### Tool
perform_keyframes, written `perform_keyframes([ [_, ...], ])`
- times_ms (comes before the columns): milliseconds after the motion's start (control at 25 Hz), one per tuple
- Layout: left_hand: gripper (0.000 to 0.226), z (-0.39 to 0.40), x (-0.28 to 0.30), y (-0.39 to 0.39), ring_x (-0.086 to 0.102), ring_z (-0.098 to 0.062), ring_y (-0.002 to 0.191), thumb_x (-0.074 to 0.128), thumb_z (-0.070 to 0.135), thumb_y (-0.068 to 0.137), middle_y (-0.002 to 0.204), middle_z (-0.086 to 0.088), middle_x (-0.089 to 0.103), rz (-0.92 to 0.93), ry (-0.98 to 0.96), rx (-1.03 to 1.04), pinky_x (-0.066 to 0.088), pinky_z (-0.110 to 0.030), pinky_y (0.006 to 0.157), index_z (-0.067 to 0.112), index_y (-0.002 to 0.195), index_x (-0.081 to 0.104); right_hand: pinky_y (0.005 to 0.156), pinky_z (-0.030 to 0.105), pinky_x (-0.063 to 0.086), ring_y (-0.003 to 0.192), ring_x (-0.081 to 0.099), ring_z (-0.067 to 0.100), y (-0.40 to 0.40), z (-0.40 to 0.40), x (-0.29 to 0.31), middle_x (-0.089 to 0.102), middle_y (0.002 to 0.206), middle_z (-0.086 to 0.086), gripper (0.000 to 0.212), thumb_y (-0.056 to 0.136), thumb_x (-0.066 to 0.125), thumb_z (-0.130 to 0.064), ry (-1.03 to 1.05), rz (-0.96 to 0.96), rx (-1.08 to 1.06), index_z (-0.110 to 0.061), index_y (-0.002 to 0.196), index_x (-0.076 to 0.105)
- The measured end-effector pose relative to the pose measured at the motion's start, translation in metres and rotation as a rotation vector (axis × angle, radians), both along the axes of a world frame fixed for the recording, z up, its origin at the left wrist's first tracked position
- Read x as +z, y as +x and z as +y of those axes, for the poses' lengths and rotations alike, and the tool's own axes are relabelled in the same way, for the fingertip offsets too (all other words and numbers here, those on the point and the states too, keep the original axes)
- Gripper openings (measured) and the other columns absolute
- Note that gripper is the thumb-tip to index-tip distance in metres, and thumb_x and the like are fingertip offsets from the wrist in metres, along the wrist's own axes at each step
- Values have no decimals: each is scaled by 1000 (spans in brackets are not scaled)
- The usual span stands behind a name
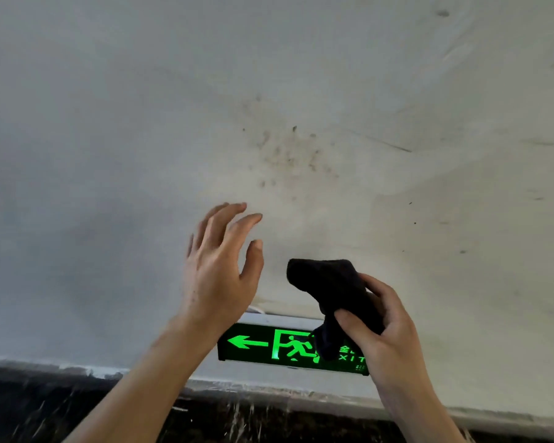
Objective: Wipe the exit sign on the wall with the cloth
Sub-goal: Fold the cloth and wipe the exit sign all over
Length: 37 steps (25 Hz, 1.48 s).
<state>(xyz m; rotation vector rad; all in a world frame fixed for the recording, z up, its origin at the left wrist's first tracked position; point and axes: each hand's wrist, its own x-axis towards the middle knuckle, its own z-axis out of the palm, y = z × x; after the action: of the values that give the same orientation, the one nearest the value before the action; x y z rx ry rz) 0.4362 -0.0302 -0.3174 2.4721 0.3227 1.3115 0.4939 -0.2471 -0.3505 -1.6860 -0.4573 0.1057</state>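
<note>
A lit green exit sign (pixel 263 345) with a left arrow and a running figure is mounted low on the white wall, just above the floor line. My right hand (pixel 384 324) grips a bunched dark cloth (pixel 330 289) in front of the sign's right end, covering part of its lettering. My left hand (pixel 221 270) hovers above the sign's left end with fingers spread and nothing in it. Its wrist hides the sign's upper left corner.
The white wall (pixel 141 155) fills most of the view and carries dark smudges (pixel 288 155) above the hands. A pale skirting strip (pixel 269 383) runs under the sign, with a dark speckled floor (pixel 45 410) below it.
</note>
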Motion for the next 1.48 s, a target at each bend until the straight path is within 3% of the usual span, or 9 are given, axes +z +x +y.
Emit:
perform_keyframes([
  [120,47,22,-15,16,31,-32,141,54,21,89,148,-14,44,-1,362,71,27,-48,114,10,134,53,82,32,49,99,65,5,-4,0,-26,69,104,-16,64,86,68,-12,24,28,31,-62,120,47],
  [280,57,53,-12,37,21,-31,144,50,32,94,155,-8,23,-1,765,128,10,-50,119,17,147,36,82,19,49,110,55,-7,-8,-1,-47,58,117,-31,67,89,64,-7,-14,-53,83,-58,128,44],
  [440,61,72,8,54,17,-29,145,45,41,97,156,-6,21,-60,976,159,0,-50,119,20,151,28,80,15,50,107,57,-2,-11,5,-55,57,122,-15,61,86,64,1,-67,-127,89,-47,121,51],
  [680,64,93,17,74,21,-30,144,36,50,97,156,-5,22,-97,1028,164,2,-52,119,21,153,23,86,5,41,112,47,-8,-6,44,-66,43,123,-23,67,84,67,-3,-166,-319,102,-59,113,45],
  [760,65,98,14,80,23,-30,144,34,51,95,155,-5,25,-142,1058,185,6,-55,117,21,152,25,93,7,41,115,47,-5,-2,62,-74,40,125,-24,64,84,66,-1,-189,-436,123,-54,115,48],
  [920,66,98,12,85,20,-29,145,35,51,92,154,-4,28,-197,1058,155,8,-55,118,22,151,29,97,30,47,115,52,17,8,101,-95,54,123,-6,64,72,67,5,-357,-804,163,-32,122,52],
  [1000,65,98,12,84,21,-29,144,36,50,92,153,-3,29,-208,1054,144,8,-55,118,22,150,31,93,42,50,110,57,22,8,119,-107,62,115,-5,68,64,74,-7,-574,-941,170,-32,123,54],
  [1160,65,99,13,85,25,-29,143,38,50,91,153,-3,29,-209,1060,161,10,-56,117,23,150,31,79,45,56,96,64,24,-1,142,-127,66,103,-4,74,47,86,-35,-890,-881,127,-27,117,64],
  [1480,67,100,12,83,24,-30,142,40,50,91,154,-4,28,-202,1059,175,12,-58,116,23,151,29,76,44,54,95,62,24,3,138,-135,65,97,-5,60,51,81,-32,-921,-908,65,-25,107,62],
])
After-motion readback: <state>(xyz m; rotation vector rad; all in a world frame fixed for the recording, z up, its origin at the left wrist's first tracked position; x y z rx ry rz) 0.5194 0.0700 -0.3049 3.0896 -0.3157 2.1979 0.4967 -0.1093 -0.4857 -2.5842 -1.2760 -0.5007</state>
